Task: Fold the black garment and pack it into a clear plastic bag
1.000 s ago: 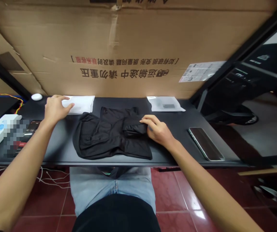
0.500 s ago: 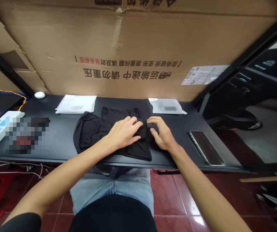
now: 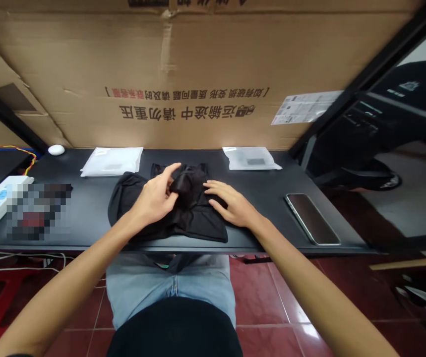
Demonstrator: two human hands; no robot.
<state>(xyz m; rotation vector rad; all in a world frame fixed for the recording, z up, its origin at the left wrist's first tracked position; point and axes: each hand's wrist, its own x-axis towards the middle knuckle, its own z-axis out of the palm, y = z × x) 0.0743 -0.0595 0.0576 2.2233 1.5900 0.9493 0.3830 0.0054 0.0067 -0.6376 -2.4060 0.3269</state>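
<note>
My left hand (image 3: 156,198) and right hand (image 3: 227,204) on a black garment (image 3: 183,218), which lies near the middle of the table (image 3: 265,198), its lower hem close to the front edge. The left hand is partly closed, thumb and fingers gathering a raised fold of cloth near the garment's centre; the index finger points up and away. The right hand lies flat and open, fingers spread, pressing the right part of the cloth down.

Handling, as I judge it: the garment is light, thin and limp, with no stiffness of its own, so it sags and creases wherever it is lifted. It seems slightly slick on the dark table and likely to slide unless one hand pins it. It is not fragile. The best hold is a pinch on a folded edge or hem, with the other palm flat as an anchor.

Along the rear edge lie a white bag (image 3: 111,161) to the left and a clear bag (image 3: 252,158) to the right; a phone (image 3: 311,219) rests towards the right end.

Against the frame half a second ago: my left hand has moved leftwards and lifted a bunch of cloth, where before it lay over the fold beside the right hand. The right hand has flattened from a pinch to an open press.
</note>
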